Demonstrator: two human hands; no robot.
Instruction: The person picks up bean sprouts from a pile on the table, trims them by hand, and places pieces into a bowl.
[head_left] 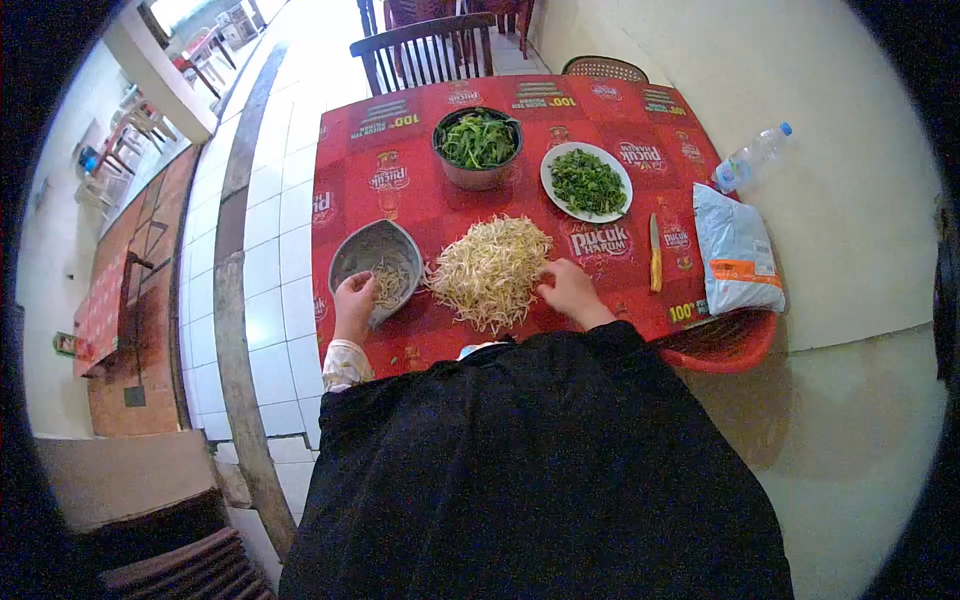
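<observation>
A heap of pale bean sprouts (490, 272) lies directly on the red tablecloth in front of me. To its left stands a grey bowl (352, 254) with a small amount of sprouts inside. My left hand (357, 300) is at the bowl's near left rim, fingers pinched together; whatever is between them is too small to make out. At the heap's right edge, my right hand (568, 288) has its fingers curled closed against the bean sprouts, with the fingertips partly hidden.
A pot of green leaves (478, 178) and a white plate (625, 178) of chopped greens stand farther back. On the right lie a yellow-handled knife (655, 255) and a plastic parcel (735, 250), with a clear bottle (752, 160) by the wall. A red chair (725, 350) is tucked near right.
</observation>
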